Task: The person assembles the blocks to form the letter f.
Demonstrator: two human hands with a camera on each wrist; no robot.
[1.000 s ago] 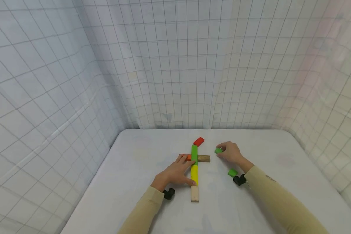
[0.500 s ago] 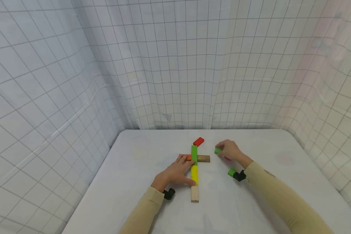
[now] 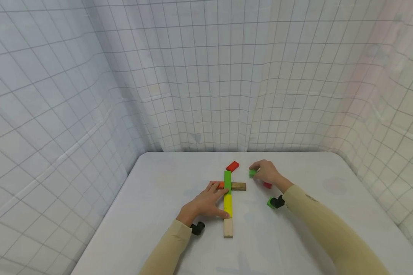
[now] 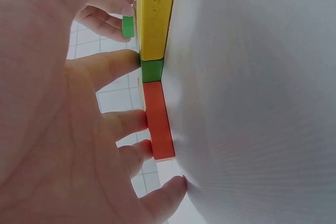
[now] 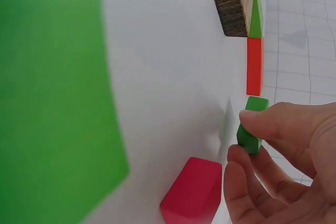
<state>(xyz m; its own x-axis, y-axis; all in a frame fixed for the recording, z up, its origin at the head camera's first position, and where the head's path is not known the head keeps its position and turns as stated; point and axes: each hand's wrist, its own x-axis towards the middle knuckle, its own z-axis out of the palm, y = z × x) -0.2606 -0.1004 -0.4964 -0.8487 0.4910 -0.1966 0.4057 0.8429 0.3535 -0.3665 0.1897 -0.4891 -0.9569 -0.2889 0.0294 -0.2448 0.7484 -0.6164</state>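
My left hand (image 3: 206,202) rests with spread fingers along a cross of wooden blocks. Its fingertips touch the orange block (image 4: 158,121) and the green block (image 3: 227,181), and the thumb lies at the yellow block (image 3: 228,204). A pale wood block (image 3: 228,228) continues the line toward me, while a brown wood block (image 3: 239,186) forms the right arm. Between thumb and fingers, my right hand (image 3: 266,172) pinches a small green block (image 5: 251,129) above the table, right of the cross.
Past the cross's far end lies a red block (image 3: 233,166), turned at an angle. A pinkish-red block (image 5: 194,192) sits under my right wrist. Another green block (image 3: 270,203) is nearer me, partly covered by the black wrist camera (image 3: 278,201). Gridded white curtains (image 3: 206,95) surround the table (image 3: 165,175).
My right hand has moved slightly away from me and left with the green block, uncovering the pinkish-red block beneath it. My left hand stays in place on the cross.
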